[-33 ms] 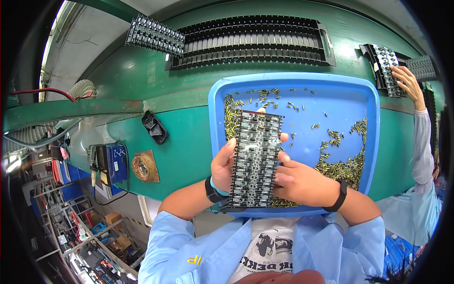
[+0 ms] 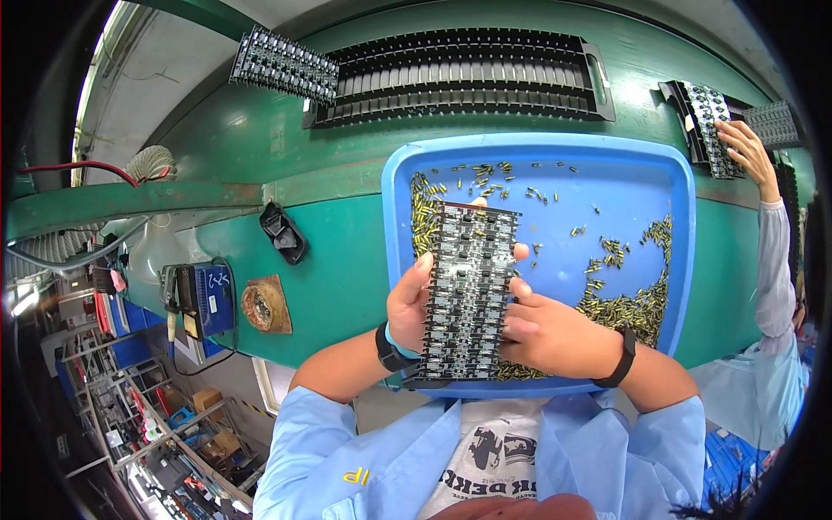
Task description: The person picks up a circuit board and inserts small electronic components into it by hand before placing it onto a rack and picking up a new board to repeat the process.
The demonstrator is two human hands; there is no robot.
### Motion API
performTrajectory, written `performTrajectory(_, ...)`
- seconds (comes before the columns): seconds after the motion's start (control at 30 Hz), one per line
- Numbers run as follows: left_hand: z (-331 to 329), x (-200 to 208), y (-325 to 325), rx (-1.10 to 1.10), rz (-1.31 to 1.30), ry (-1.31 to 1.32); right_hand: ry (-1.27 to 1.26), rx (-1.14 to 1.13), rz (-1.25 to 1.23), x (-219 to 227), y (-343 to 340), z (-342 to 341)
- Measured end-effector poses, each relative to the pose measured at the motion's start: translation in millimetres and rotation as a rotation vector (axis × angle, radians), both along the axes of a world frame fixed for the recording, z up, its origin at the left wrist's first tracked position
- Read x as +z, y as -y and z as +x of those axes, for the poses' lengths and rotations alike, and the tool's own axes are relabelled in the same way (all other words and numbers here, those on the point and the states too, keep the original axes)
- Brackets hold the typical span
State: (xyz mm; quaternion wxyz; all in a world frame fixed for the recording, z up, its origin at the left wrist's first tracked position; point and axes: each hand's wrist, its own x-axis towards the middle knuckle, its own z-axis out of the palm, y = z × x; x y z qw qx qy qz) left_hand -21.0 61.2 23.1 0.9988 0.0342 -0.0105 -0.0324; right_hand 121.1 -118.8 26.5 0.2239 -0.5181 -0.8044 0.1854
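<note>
Above the left part of a blue tray point(image 2: 539, 146), a circuit board panel point(image 2: 472, 290) is held tilted, its lower end overlapping the near rim in this view. The left hand point(image 2: 407, 299) grips it, thumb along the left edge and the other fingers mostly hidden behind. The right hand point(image 2: 555, 334) has its fingers bent against the lower right edge; whether they pinch anything is hidden, so I cannot tell. Right of the panel, a stretch of blue floor shows between the board's edge and the tray's right wall. A narrow strip of green bench point(image 2: 347, 225) separates the far rim from a long black rack point(image 2: 607, 108), and a wider stretch lies between the left rim and a small black holder point(image 2: 283, 234). Inside the tray, small yellow-and-black components point(image 2: 624, 312) heap thickly in the near right corner, crowd the left wall and scatter thinly along the far side. Rows of slots line the rack, with another board panel point(image 2: 282, 68) across its left end. On the left, a round dish point(image 2: 258, 303) sits near a blue box point(image 2: 208, 299), and at far right a co-worker's hand point(image 2: 747, 149) touches a light-coloured board point(image 2: 711, 121)
</note>
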Motion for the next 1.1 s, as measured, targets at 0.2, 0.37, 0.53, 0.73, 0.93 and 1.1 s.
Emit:
performTrajectory(0.2, 6.3, -3.6, 5.4, 0.088, 0.023, -0.037, -0.219, -0.161, -0.088, 15.9, -1.3, 18.4)
performTrajectory(0.37, 4.6, -3.2, 1.3, 0.117, 0.051, -0.076, -0.508, -0.434, -0.221, 14.0, 3.1, 29.4)
performTrajectory(0.53, 5.3, -5.3, -2.0, 0.093, 0.173, -0.12, -0.924, -0.765, -0.346, 13.2, 2.6, 20.2)
performTrajectory(0.73, 4.2, -4.0, 1.4, 0.129, 0.13, -0.132, -1.006, -0.784, -0.323, 10.2, 6.9, 27.6)
performTrajectory(0.93, 6.0, -2.2, 4.2, 0.117, 0.162, -0.135, -1.195, -0.849, -0.224, 13.4, 4.1, 28.0)
performTrajectory(1.1, 6.1, -0.3, 4.7, 0.056, 0.234, -0.166, -1.25, -0.848, -0.208, 12.8, 4.2, 28.2)
